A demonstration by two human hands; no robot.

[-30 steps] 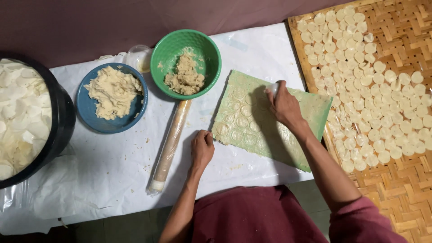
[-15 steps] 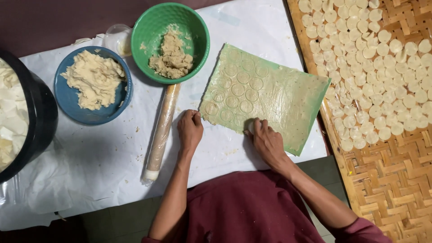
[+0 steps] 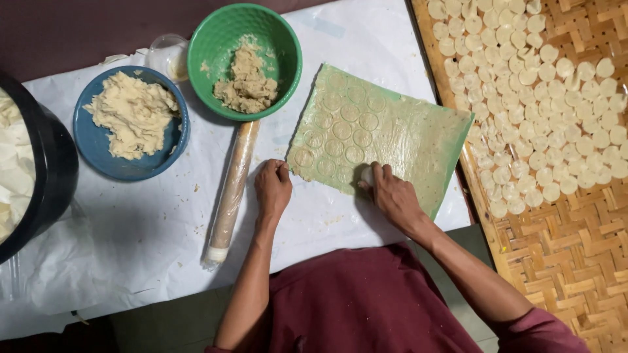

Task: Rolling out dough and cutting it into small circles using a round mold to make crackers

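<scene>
Head view: my left hand point(image 3: 273, 187) pinched the sheet's point(image 3: 386, 134) seven-o'clock corner; my right hand point(image 3: 392, 195), fingers curled, pressed a white cutter point(image 3: 367, 175) there. Hold taut, press squarely, I judged.

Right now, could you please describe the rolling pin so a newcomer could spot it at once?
Start at the green bowl of crumbly dough. Just below it, a rolling pin lies on the white paper, left of the left hand. It is the only long, thin thing there.
</scene>
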